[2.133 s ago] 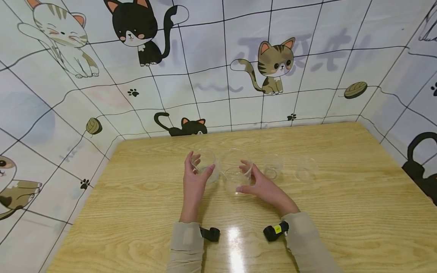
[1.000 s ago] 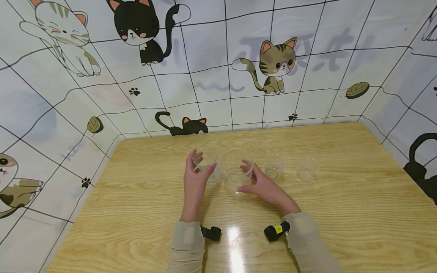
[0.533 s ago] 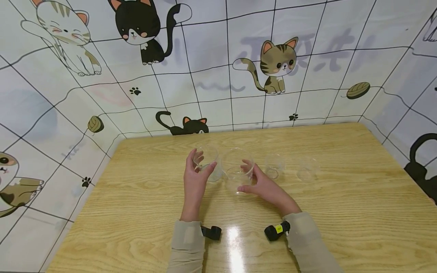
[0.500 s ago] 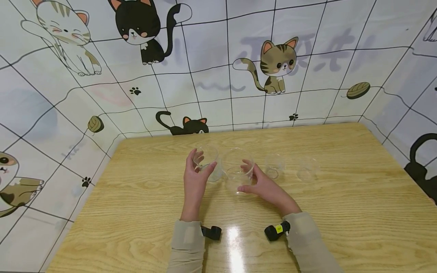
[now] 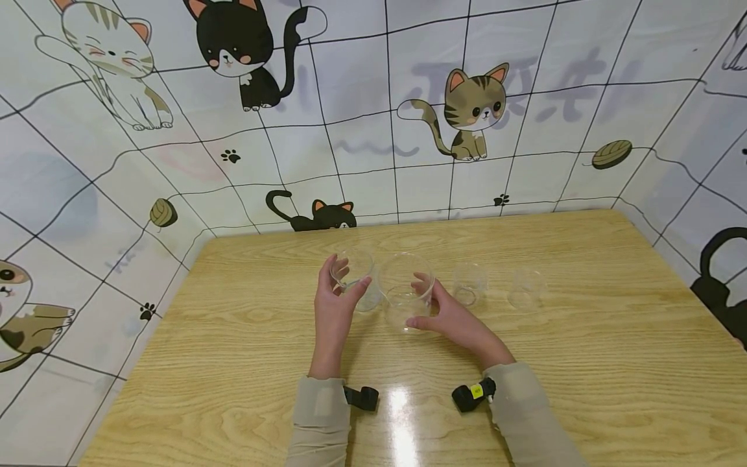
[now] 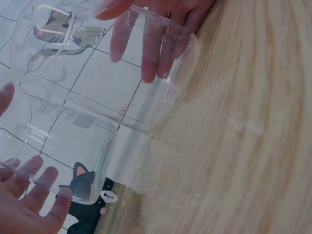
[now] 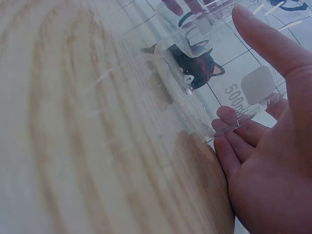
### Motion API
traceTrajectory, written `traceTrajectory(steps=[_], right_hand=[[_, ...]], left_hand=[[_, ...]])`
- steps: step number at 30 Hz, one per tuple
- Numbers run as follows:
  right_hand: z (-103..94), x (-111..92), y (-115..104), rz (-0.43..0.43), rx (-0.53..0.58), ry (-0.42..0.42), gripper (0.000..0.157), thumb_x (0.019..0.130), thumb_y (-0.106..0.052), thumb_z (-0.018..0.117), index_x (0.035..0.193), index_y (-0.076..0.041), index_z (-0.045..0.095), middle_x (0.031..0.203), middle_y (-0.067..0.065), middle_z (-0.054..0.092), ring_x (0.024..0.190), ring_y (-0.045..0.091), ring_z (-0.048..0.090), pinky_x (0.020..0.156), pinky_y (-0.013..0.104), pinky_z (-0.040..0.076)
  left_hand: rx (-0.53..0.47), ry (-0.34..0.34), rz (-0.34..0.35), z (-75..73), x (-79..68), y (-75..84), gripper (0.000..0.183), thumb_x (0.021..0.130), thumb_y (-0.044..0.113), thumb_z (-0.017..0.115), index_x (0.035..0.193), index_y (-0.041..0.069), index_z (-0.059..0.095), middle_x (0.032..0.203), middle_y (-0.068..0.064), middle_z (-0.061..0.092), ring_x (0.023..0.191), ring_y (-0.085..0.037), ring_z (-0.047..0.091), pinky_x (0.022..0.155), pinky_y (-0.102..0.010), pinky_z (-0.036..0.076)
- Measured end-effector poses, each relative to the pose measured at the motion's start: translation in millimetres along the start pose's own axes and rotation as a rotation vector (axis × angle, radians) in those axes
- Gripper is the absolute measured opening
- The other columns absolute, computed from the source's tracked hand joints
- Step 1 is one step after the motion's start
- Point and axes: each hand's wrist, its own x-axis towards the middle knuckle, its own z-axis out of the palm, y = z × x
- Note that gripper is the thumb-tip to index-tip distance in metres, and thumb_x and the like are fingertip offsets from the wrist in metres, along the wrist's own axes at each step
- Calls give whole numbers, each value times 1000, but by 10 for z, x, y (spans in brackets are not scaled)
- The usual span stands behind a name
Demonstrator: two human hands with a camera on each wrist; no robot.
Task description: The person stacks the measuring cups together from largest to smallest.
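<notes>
Two clear graduated beakers stand side by side on the wooden table, close together in the head view. My left hand grips the smaller one, thumb on the near side and fingers round the far left. My right hand holds the larger beaker from its right, fingers behind and thumb in front low down. The right wrist view shows a 500 ml marking on this larger beaker. In the left wrist view, the smaller beaker lies between my left fingers and the larger one.
To the right of my right hand stand two smaller clear vessels, the farther one fainter against the wood. The table ends at the back against a cat-printed cloth backdrop, which also rises on both sides.
</notes>
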Motion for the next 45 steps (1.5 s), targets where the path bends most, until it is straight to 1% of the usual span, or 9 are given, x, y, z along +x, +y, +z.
traceTrajectory(steps=[5, 10, 17, 20, 24, 29, 34, 38, 45], right_hand=[[12, 0, 6, 2, -8, 3, 80, 74, -35, 72, 133, -48, 20, 137, -7, 36, 126, 19, 30, 99, 53, 21], [21, -2, 2, 6, -6, 7, 80, 74, -35, 72, 133, -48, 20, 136, -7, 36, 126, 19, 31, 99, 53, 22], [9, -9, -21, 0, -5, -2, 80, 75, -34, 71, 134, -46, 18, 137, -6, 35, 127, 21, 29, 98, 54, 23], [3, -6, -20, -5, -2, -6, 80, 75, -34, 71, 135, -46, 18, 138, -5, 34, 127, 21, 29, 98, 54, 22], [2, -7, -5, -9, -4, -10, 82, 75, -34, 71, 138, -40, 17, 138, -4, 34, 127, 22, 28, 98, 54, 22], [0, -14, -1, -23, 6, -15, 84, 76, -32, 70, 140, -34, 17, 139, -2, 34, 127, 24, 28, 98, 55, 21], [-4, -3, -2, -21, 1, -1, 82, 75, -34, 71, 137, -41, 18, 138, -5, 35, 127, 22, 29, 99, 54, 20], [-3, 3, 2, -23, -8, 2, 81, 75, -35, 71, 135, -44, 18, 137, -5, 36, 126, 21, 30, 99, 54, 20], [8, 16, 2, -10, -2, -1, 80, 75, -34, 71, 135, -45, 19, 137, -6, 35, 126, 21, 30, 98, 54, 23]], left_hand=[[1, -5, 7, 1, -30, 51, 71, 79, 26, 69, 137, 14, 30, 129, -3, 45, 120, -22, 40, 98, -41, 30], [2, -5, 3, 4, -36, 42, 71, 79, 27, 69, 136, 16, 30, 128, 0, 45, 119, -22, 40, 98, -40, 30], [-7, -5, 0, 12, -32, 43, 71, 78, 27, 69, 137, 16, 30, 129, -3, 45, 119, -23, 40, 98, -42, 29], [0, -4, 1, 15, -24, 30, 72, 78, 27, 69, 137, 16, 30, 127, 0, 46, 119, -22, 40, 98, -41, 30], [-2, -11, -9, 15, 5, -59, 74, 76, 30, 71, 137, 18, 30, 127, 4, 45, 119, -21, 40, 98, -41, 30], [16, -12, -15, 24, 70, -227, 77, 72, 42, 71, 136, 27, 30, 126, 11, 45, 118, -14, 41, 98, -38, 30], [40, 3, 10, 40, 93, -258, 78, 70, 49, 69, 135, 30, 30, 127, 8, 46, 116, -10, 41, 96, -37, 31], [46, 8, 13, 43, 88, -249, 78, 70, 49, 69, 135, 30, 30, 128, 5, 46, 116, -10, 41, 96, -38, 31], [40, 4, 5, 33, 85, -250, 77, 71, 48, 69, 135, 32, 30, 125, 12, 46, 116, -11, 41, 96, -37, 31]])
